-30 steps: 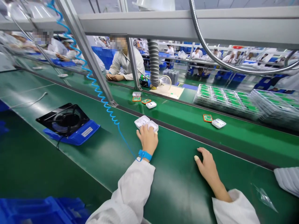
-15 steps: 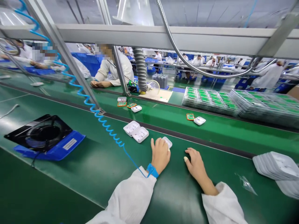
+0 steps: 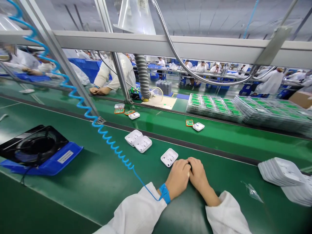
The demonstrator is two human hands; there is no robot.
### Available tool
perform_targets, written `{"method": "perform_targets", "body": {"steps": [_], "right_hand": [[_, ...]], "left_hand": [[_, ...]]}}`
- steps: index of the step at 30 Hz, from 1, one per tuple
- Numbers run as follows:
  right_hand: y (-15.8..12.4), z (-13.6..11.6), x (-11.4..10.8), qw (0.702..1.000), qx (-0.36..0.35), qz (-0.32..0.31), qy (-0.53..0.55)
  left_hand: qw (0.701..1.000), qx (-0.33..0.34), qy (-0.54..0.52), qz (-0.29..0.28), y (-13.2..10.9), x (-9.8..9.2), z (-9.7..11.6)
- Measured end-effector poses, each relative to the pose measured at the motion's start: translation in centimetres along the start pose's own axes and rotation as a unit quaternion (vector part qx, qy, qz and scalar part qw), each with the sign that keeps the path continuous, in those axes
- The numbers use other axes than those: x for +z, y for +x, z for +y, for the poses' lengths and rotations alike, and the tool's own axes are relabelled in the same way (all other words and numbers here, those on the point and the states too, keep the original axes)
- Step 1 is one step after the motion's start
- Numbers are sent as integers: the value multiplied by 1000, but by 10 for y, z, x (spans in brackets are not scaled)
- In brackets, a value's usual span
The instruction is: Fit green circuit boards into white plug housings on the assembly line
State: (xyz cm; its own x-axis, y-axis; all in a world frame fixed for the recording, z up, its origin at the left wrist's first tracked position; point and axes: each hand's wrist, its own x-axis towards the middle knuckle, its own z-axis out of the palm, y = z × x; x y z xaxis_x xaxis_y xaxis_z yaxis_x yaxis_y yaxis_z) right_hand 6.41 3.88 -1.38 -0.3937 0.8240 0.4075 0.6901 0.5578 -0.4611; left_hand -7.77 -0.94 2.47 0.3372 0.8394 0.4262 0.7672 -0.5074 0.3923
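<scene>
My left hand (image 3: 179, 177) and my right hand (image 3: 198, 174) meet above the green bench, fingers curled in and touching. Whatever may lie between the fingers is hidden. A blue wrist strap (image 3: 164, 193) circles my left wrist, tied to a coiled blue cord (image 3: 107, 138). Just beyond my left fingers lies a white plastic housing half (image 3: 168, 158), its inner side up. Two more white housing halves (image 3: 143, 143) sit side by side farther left. A finger near the middle wears a pale cover.
On the belt (image 3: 161, 125) lie small green circuit boards (image 3: 189, 123) with orange edges and white housings (image 3: 198, 126). Stacked white housings (image 3: 282, 172) and a clear plastic scrap (image 3: 253, 191) are at right. A black fan (image 3: 36, 143) rests on a blue bin at left. A co-worker (image 3: 117, 71) sits opposite.
My left hand has come off the white housing half and moved right. My right hand has shifted left, and the two now touch. The view has turned slightly.
</scene>
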Motion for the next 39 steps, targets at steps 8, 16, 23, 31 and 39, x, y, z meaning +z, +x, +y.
{"method": "perform_targets", "body": {"steps": [8, 16, 23, 31, 39], "right_hand": [[1, -2, -1, 1000, -4, -10, 29], [1, -4, -4, 999, -7, -24, 25], [2, -3, -5, 999, -15, -28, 18], [2, -4, -4, 1000, -11, -27, 12], [1, -3, -4, 999, -7, -33, 5]], "left_hand": [[997, 5, -3, -74, -2, 6, 2], [997, -6, -6, -81, -2, 6, 2], [997, -3, -5, -78, -3, 5, 0], [997, 3, -2, -79, -4, 7, -1], [997, 4, -3, -78, -3, 8, -2]]}}
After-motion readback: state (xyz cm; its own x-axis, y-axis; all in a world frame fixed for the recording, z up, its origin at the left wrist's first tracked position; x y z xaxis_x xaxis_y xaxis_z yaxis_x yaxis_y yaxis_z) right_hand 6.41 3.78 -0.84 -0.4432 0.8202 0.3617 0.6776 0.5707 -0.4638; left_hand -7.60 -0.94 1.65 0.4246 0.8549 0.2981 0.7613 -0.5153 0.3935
